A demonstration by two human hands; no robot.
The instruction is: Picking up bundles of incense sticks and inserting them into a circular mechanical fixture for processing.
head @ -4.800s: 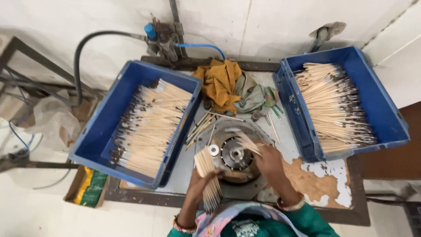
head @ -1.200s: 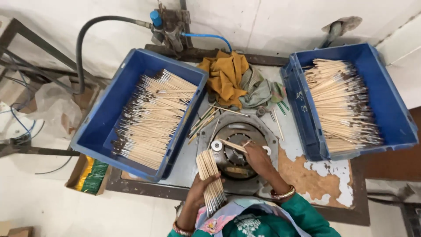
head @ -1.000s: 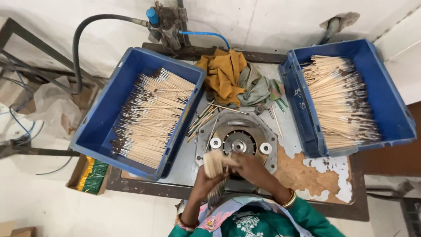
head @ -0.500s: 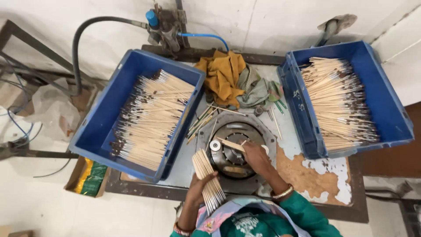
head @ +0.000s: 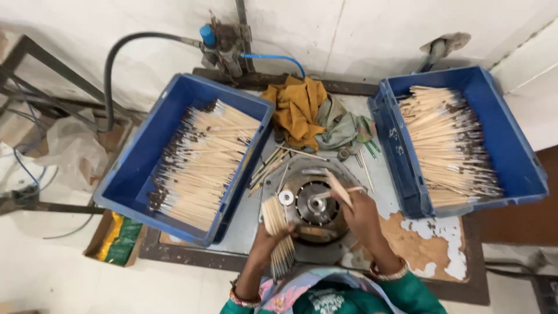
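At six o'clock on the worktop (head: pixel 256 215), the left hand (head: pixel 268 239) clamps a stick bundle (head: pixel 278 235) in reserve; the right hand (head: pixel 361 214) pinches one stick (head: pixel 338 189) over the round machine (head: pixel 314 204), ready for feeding.

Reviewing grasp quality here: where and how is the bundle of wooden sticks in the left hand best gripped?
Around its middle, coming from the left side, as the left hand does now. The bundle of sticks is long and loose, standing nearly upright beside the round metal fixture; a wrap at mid-length probably keeps both ends from splaying.

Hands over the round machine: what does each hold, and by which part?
Left hand grips a bundle of sticks around its middle. Right hand pinches two sticks at their near ends.
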